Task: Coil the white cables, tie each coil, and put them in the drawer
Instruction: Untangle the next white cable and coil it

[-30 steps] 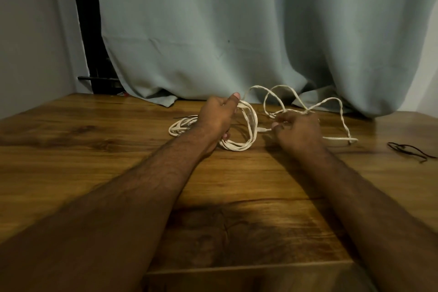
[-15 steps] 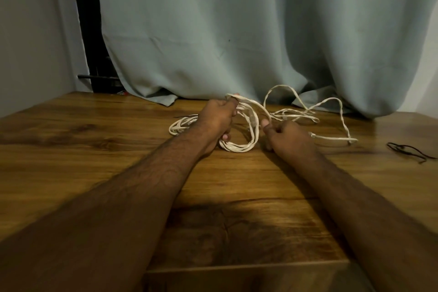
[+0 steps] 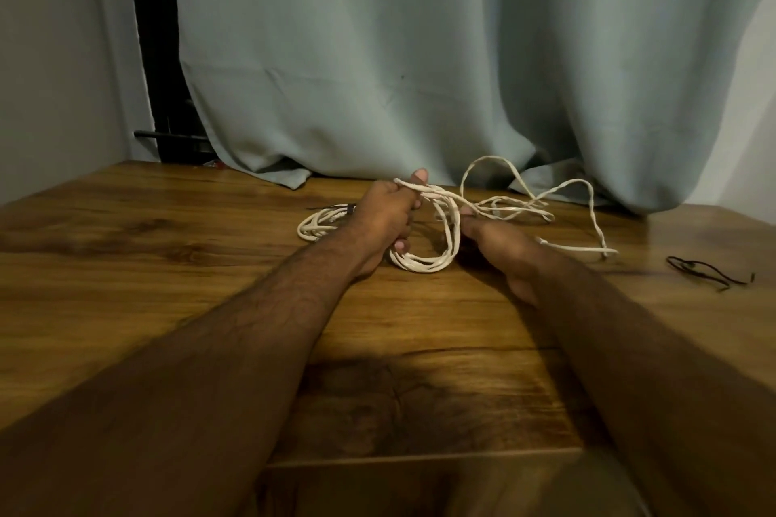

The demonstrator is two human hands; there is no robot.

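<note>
Hands of a person reach forward over a wooden table (image 3: 168, 264), both forearms bare and stretched out from the near edge. The left hand (image 3: 384, 218) is curled around a bundle of white cable loops (image 3: 428, 260); its thumb points up, and one strand runs across the top of the fist. The held loops hang from the fist and their lower curve rests on the tabletop between the two hands. The right hand (image 3: 499, 248) lies just beside these loops, knuckles up, its fingertips pinching a strand that leads from the left fist toward the loose cable. How firmly it pinches cannot be told, since the fingers are partly hidden.

Beyond the right hand, the loose white cable (image 3: 588, 197) sprawls in open, raised curves and ends near the right side of the table. Behind the left hand lies a second white coil (image 3: 319, 222), flat on the wood, with a dark tie at its far edge. A thin black cord (image 3: 705, 271) lies well apart at the far right. A pale blue-grey curtain (image 3: 420, 55) hangs behind the table, its hem touching the back edge.
</note>
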